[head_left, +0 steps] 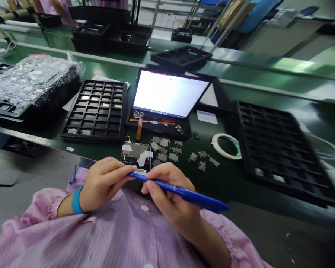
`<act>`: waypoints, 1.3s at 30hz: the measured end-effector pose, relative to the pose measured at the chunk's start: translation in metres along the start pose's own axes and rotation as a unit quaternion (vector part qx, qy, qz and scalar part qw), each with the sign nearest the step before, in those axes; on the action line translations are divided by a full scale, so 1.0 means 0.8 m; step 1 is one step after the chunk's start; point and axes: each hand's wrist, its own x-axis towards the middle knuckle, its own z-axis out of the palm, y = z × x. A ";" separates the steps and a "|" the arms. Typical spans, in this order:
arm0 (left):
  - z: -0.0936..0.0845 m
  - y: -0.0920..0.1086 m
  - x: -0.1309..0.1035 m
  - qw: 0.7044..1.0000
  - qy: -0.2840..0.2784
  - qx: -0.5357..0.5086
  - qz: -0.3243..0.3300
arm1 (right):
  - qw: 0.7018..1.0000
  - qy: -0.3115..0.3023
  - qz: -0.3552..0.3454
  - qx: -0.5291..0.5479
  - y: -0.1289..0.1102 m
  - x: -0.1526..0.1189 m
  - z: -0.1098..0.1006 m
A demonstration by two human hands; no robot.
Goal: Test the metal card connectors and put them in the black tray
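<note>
A long blue pen (190,194) slants across the front of my body, its thick end pointing to the lower right. My right hand (175,201) pinches the barrel between thumb and fingertips. At the thin end, my left hand (104,184) has its fingers closed around the tip; a blue wristband (77,201) circles that wrist. Just beyond the fingers lies a circuit board assembly (131,152) with white tape pieces and a label, partly hidden by my hands. An orange flex cable (139,128) runs from it toward the lit screen (169,91).
Several thin metal plates (173,157) lie loose beside the board. A tape roll (216,143) rests right of them. Black compartment trays stand left (100,111) and right (284,149). Bubble-wrapped goods (39,78) sit on trays at far left. Another person's sleeve (108,3) shows behind.
</note>
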 end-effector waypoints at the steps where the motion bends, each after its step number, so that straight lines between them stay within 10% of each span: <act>1: 0.000 0.001 0.000 1.000 -0.008 0.015 0.019 | 1.000 -0.006 0.011 0.018 0.003 -0.003 0.000; 13: -0.003 0.017 0.004 0.956 -0.229 -0.158 -0.092 | 0.983 -0.043 0.088 0.153 0.022 -0.021 -0.002; 31: 0.018 -0.004 -0.026 0.650 -0.317 -0.588 -0.362 | 0.980 -0.186 0.047 0.047 0.039 -0.035 -0.019; 35: 0.013 0.000 -0.017 0.691 -0.313 -0.560 -0.332 | 0.985 -0.165 0.041 0.041 0.038 -0.032 -0.017; 39: 0.000 0.009 -0.002 0.866 -0.248 -0.359 -0.242 | 0.978 -0.155 0.075 0.114 0.040 -0.021 -0.017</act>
